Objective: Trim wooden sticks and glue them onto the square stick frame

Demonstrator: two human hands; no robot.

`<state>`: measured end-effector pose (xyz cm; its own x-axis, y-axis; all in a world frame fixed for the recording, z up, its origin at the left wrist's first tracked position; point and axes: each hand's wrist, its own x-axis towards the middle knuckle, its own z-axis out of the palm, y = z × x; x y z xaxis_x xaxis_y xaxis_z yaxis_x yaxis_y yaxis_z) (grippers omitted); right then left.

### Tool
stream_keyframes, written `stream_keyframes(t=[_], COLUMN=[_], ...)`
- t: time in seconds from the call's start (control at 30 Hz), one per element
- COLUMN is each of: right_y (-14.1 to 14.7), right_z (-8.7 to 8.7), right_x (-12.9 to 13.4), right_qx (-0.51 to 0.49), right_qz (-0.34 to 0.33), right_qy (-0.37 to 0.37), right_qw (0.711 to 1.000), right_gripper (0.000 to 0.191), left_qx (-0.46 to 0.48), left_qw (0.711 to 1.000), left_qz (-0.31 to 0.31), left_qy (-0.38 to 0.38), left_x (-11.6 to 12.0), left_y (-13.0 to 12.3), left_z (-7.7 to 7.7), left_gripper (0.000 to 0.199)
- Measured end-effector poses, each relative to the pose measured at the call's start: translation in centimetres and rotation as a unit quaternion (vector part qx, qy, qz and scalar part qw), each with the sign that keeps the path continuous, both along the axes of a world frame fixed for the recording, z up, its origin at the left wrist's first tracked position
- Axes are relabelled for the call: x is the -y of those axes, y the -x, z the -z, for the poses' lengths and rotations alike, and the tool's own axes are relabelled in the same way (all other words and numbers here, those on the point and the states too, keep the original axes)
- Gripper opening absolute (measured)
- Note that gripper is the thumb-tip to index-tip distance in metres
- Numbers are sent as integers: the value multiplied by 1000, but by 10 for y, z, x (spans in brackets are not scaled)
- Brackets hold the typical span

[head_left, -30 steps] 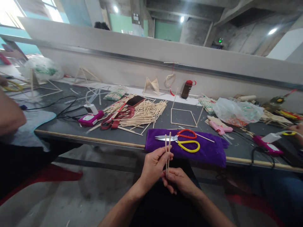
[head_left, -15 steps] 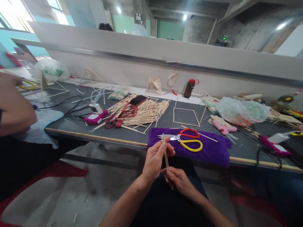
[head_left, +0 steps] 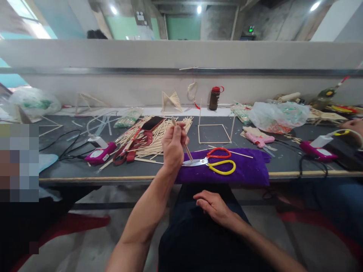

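My left hand [head_left: 173,145] is closed around a few thin wooden sticks [head_left: 189,153], raised in front of the stick pile and slanting down toward the scissors. Over my lap, my right hand [head_left: 213,207] hovers with its fingers loosely stretched and nothing visible in it. Scissors [head_left: 202,162] with one red and one yellow handle lie on a folded purple cloth [head_left: 251,170] at the table edge. Behind my left hand spreads a heap of wooden sticks [head_left: 159,138]. A square stick frame [head_left: 214,142] with upright sticks at some corners stands beyond the cloth.
A phone [head_left: 153,123] rests on the heap. Purple boxes with white plugs [head_left: 100,154] stand left and right [head_left: 319,152]. A pink glue gun [head_left: 259,139], plastic bag [head_left: 279,116], bottle [head_left: 214,99] and twisted stick model [head_left: 171,102] are farther back. At right shows another person's hand [head_left: 354,128].
My left hand has moved up and forward with the sticks, away from my right hand. The right hand has let go of the sticks' lower ends. The view has turned right.
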<state>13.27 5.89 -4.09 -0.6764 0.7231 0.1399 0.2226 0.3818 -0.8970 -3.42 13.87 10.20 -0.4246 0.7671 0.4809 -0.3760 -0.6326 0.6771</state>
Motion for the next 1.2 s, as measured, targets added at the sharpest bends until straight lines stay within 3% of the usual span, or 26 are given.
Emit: stream_keyframes(t=[0.1,0.2,0.27,0.47,0.8,1.2], right_y=[-3,-5,-7,-10,-10,-10], right_z=[3,7,9,13,21,20], right_x=[6,10,10,9,8,7], right_qx=[41,76,86,88,100,85], right_qz=[-45,-71,-72,-79,-84,-80], right_qy=[-29,-36,-33,-34,-45,-43], right_qw=[998,994,993,992,990,992], right_gripper=[31,34,35,34,36,34], left_qx=[-63,-143,-185,-232,-165,-141], left_qw=[997,988,980,971,985,988], left_qz=[-26,-54,-59,-27,-37,-13], left_qy=[-23,13,39,50,41,61], left_x=[-53,-90,-101,-98,-111,-111], left_y=[7,12,14,10,16,8], left_z=[-3,11,23,40,29,33], left_gripper=[16,18,21,26,27,22])
